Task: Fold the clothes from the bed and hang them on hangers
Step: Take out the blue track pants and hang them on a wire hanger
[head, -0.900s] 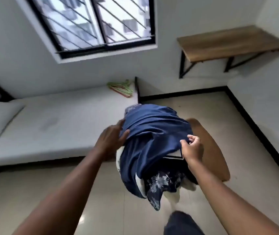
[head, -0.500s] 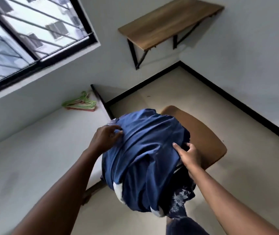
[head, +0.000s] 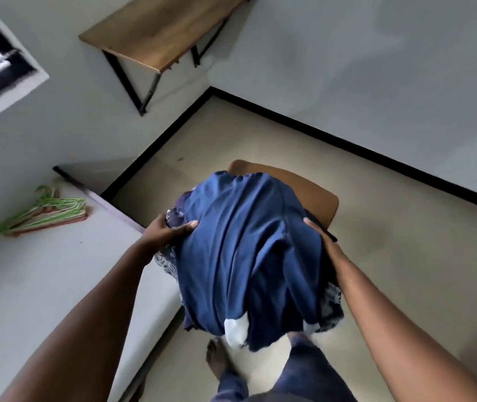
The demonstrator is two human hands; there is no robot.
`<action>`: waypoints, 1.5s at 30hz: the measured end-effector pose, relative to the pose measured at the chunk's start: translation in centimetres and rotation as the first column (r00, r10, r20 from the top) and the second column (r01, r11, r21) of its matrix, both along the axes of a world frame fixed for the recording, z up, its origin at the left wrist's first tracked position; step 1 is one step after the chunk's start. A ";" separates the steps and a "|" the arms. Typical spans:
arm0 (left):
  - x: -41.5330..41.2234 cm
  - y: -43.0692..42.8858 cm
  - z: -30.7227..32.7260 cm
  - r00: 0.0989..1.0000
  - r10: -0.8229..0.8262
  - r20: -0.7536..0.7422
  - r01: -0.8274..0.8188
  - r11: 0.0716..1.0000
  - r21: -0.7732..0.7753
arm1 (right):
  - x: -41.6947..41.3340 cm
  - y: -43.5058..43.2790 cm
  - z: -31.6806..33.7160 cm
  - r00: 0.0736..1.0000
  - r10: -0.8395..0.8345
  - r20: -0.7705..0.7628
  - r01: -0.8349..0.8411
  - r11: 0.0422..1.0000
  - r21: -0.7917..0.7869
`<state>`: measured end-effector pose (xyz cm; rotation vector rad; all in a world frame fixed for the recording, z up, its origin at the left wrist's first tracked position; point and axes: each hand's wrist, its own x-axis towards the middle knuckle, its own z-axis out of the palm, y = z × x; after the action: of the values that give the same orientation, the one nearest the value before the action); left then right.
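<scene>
One right hand [head: 324,245] flatter on clothes [head: 246,242]

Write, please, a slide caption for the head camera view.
Left hand and right hand hold a navy clothes bundle before a wooden chair, beside the bed bearing hangers.

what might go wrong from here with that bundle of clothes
The bundle of clothes is held only from the sides by the left hand and right hand, so loose pieces could slip out. The white piece hanging from its bottom dangles near the bare foot and might get stepped on.
</scene>
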<state>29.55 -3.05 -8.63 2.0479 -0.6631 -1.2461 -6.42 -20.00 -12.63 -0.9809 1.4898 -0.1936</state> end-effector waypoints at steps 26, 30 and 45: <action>-8.7 0.2 3.3 0.930 0.169 -0.326 -0.179 0.984 -0.004 | 0.7 6.0 5.9 0.975 -0.045 0.218 0.055 0.998 -0.038; -9.4 0.0 3.0 0.923 0.208 -0.324 -0.217 0.976 0.007 | 1.0 5.5 4.6 0.980 -0.046 0.195 0.045 0.999 0.007; -10.5 1.4 10.2 0.936 0.171 -0.308 -0.261 0.924 -0.281 | 0.0 4.5 11.6 0.949 -0.041 0.312 0.120 0.964 -0.239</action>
<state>19.07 -1.64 1.53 1.5949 -0.4531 -1.1805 -6.40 -15.50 -1.06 -1.0412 1.2392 -0.5835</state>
